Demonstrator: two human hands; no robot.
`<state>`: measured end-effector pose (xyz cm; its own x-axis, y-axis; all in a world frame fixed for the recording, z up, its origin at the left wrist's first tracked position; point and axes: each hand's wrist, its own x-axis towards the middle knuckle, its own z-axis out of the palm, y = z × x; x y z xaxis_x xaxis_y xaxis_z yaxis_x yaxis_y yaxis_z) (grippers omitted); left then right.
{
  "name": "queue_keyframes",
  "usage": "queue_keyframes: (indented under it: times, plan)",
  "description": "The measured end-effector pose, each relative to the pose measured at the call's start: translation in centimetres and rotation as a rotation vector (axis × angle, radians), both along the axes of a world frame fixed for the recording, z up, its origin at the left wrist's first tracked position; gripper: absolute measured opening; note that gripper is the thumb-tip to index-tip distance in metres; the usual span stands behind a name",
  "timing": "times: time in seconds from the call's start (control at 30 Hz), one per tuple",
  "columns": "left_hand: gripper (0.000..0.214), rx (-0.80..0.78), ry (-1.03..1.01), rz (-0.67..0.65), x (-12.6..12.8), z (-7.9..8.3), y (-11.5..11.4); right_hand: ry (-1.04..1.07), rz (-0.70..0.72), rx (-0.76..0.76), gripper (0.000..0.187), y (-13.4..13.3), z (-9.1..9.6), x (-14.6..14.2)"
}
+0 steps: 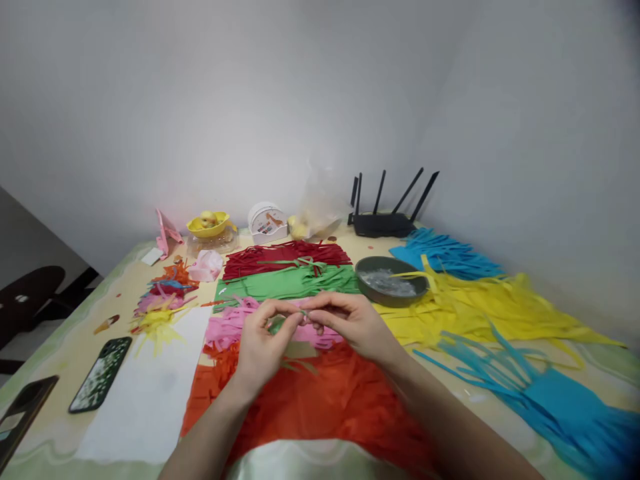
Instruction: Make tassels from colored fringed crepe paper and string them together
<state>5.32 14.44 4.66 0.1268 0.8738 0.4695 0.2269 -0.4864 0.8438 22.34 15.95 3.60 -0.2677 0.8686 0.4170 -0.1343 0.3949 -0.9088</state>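
Observation:
Above the fringed sheets, my left hand (265, 343) and my right hand (353, 323) meet, both closed in a pinch. Their fingertips grip a small, thin green strip (303, 313), blurred and mostly covered by the fingers. Below the hands lies an orange-red fringed sheet (320, 400), with a pink fringed sheet (225, 329) partly hidden behind them. Farther back are a green fringed sheet (260, 283) and a dark red one (287, 253). A dark bowl (367, 291) holding clear, shiny material stands beyond my right hand; a yellow strip rests over its rim.
Yellow fringe (465, 307) and blue fringe (560, 400) spread to the right. A black router (383, 225) stands by the wall. On the left lie white paper (150, 393), a phone (100, 375), another phone (27, 413) and small coloured fringes (167, 290). A yellow dish (200, 230) sits behind.

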Motion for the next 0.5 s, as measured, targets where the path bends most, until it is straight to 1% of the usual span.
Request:
queue_keyframes:
  times: [0.1, 0.2, 0.3, 0.37, 0.43, 0.5]
  plan:
    - [0.010, 0.006, 0.017, 0.015, 0.0, -0.2, 0.0, 0.031, 0.007, -0.010, 0.020, 0.3, -0.2, -0.2]
    - [0.010, -0.042, -0.028, 0.000, 0.2, -0.3, 0.1, 0.059, 0.015, -0.035, 0.021, 0.4, -0.4, -0.5]
    - [0.010, -0.051, -0.013, 0.015, 0.4, -0.4, 0.2, 0.045, -0.021, -0.024, 0.022, 0.4, -0.7, -0.7]
    - [0.010, 0.015, 0.071, 0.073, 0.4, -0.6, 0.3, 0.012, -0.071, 0.011, 0.021, 0.3, -0.9, -0.8]
    - [0.010, 0.131, 0.178, 0.139, 0.3, -0.9, 0.3, -0.035, -0.138, 0.060, 0.020, 0.2, -1.2, -0.8]
    - [0.009, 0.245, 0.264, 0.165, 0.1, -1.2, 0.4, -0.096, -0.205, 0.119, 0.020, 0.2, -1.5, -0.8]
